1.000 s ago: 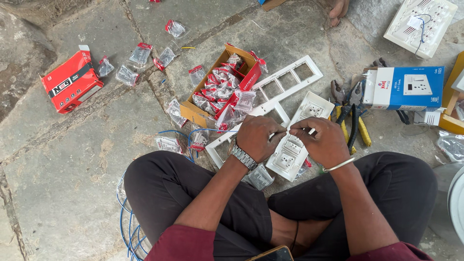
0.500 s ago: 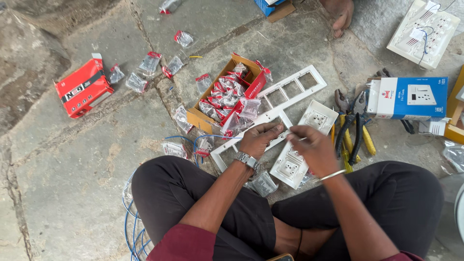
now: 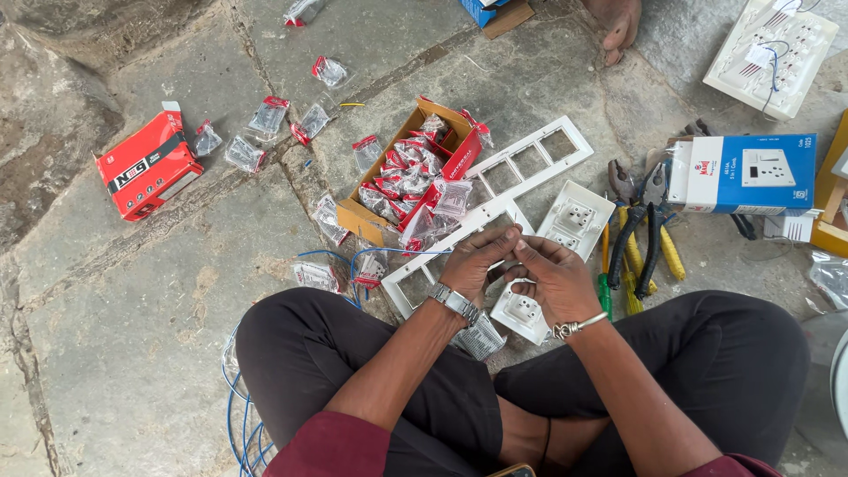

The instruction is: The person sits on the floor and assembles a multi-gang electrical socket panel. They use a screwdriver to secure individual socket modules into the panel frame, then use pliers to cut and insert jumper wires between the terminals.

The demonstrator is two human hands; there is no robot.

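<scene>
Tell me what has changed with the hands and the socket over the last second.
The white socket module was let go: a second ago both hands held it up, now it lies on the floor under them. The left hand and right hand have come together just above it, fingertips meeting over something too small to tell. The open carton of packets, white frame and pliers stayed put.

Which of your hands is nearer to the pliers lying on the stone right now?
Right. The right hand is just beside the pliers, which lie off to its outer side. The left hand is on the far side of the right hand from them.
</scene>
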